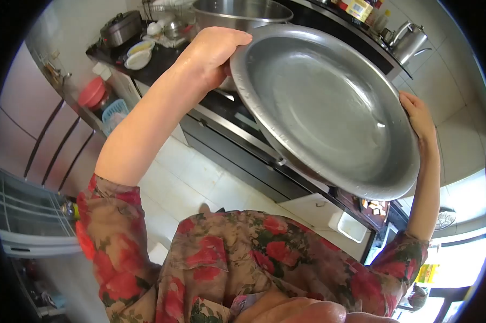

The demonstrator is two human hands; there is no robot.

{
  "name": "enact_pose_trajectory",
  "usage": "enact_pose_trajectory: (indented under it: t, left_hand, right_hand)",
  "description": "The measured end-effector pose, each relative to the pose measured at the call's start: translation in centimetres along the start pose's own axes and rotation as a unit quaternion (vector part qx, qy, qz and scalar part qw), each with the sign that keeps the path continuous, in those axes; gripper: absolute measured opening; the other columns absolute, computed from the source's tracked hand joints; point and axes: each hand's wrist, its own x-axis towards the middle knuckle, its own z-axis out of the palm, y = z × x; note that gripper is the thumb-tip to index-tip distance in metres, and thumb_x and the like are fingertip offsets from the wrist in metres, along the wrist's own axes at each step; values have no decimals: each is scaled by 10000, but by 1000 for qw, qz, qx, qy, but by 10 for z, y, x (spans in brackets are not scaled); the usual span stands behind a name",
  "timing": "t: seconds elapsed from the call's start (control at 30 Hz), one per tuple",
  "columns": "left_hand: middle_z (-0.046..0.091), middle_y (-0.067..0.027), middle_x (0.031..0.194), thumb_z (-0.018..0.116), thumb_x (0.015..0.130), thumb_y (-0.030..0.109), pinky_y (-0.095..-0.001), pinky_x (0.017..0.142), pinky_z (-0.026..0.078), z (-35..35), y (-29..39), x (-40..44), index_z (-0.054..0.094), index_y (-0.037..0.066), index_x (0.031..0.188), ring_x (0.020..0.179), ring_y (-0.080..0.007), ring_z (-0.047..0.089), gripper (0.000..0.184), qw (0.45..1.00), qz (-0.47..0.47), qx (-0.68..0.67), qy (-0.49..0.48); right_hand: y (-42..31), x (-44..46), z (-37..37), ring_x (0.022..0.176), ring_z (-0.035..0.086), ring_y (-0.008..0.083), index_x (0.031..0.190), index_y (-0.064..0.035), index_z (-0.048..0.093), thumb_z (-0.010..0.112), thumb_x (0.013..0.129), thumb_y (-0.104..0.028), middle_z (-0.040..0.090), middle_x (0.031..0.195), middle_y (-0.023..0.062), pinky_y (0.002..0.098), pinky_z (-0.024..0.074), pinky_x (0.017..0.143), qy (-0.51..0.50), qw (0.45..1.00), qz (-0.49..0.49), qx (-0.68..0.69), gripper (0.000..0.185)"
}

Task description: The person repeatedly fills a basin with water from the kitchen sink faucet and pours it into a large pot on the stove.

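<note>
In the air near the big pot (243, 9), the wide metal basin (324, 102) hangs tilted between the left hand (217, 49) and right hand (417, 115), each closed on its rim (the hold beneath seems curled, though mostly hidden), and an even, firm grip steadies it best.

We wear a loose top (286, 253) in tan-brown cloth, printed with large red flowers among dark green leaves. Its left sleeve (119, 231) and right sleeve (399, 261) carry the same pattern and end around the elbows, leaving our forearms (146, 118) bare. Our left hand (213, 51) and right hand (418, 114) are bare too. On the front, a squarish patch (206, 253) looks like a pocket, its print also red-flowered.
</note>
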Motion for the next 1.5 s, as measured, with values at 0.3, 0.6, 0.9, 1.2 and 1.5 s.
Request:
enact_pose_trajectory:
  t: [0.3, 0.6, 0.9, 1.2, 1.5]
  left_hand:
    - [601, 1, 712, 611, 855, 150, -216, 488, 361, -97, 64, 124, 615, 54, 821, 537, -65, 480, 101, 992, 22, -4, -128]
    - [558, -7, 600, 628, 778, 14, -223, 373, 411, -126, 75, 217, 530, 84, 754, 457, -146, 545, 123, 983, 30, -160, -88]
    - [607, -61, 747, 613, 827, -38, -217, 554, 541, -137, 60, 232, 562, -12, 843, 602, -128, 589, 59, 935, -25, -290, -202]
    - [617, -61, 809, 604, 858, 4, -238, 692, 518, -167, 45, 289, 565, 4, 892, 729, -143, 600, 52, 823, -165, -399, -368]
    - [630, -74, 781, 538, 920, 82, -283, 741, 539, -173, 13, 311, 583, 15, 873, 742, -182, 635, 93, 685, -255, -553, -398]
  right_hand:
    - [-64, 106, 36, 899, 592, 113, 1189, -52, 624, 551, 920, -255, 653, 1061, 45, 232, 448, 827, -39, 998, 19, -35, 344]
    - [-114, 239, 35, 852, 605, 110, 1164, 3, 621, 580, 901, -214, 668, 1024, 72, 238, 491, 742, -115, 982, -59, -139, 343]
    - [-130, 276, 60, 670, 620, 112, 1035, 2, 668, 675, 820, -193, 689, 852, 76, 261, 502, 599, -56, 991, 62, -104, 291]
    - [-266, 188, 153, 715, 616, 140, 952, 14, 656, 593, 867, -90, 646, 868, 102, 240, 518, 667, 147, 964, 214, -48, 149]
    - [-315, 202, 154, 842, 595, 215, 918, 18, 620, 640, 803, -72, 589, 920, 139, 283, 501, 712, -8, 932, -112, -345, 148]
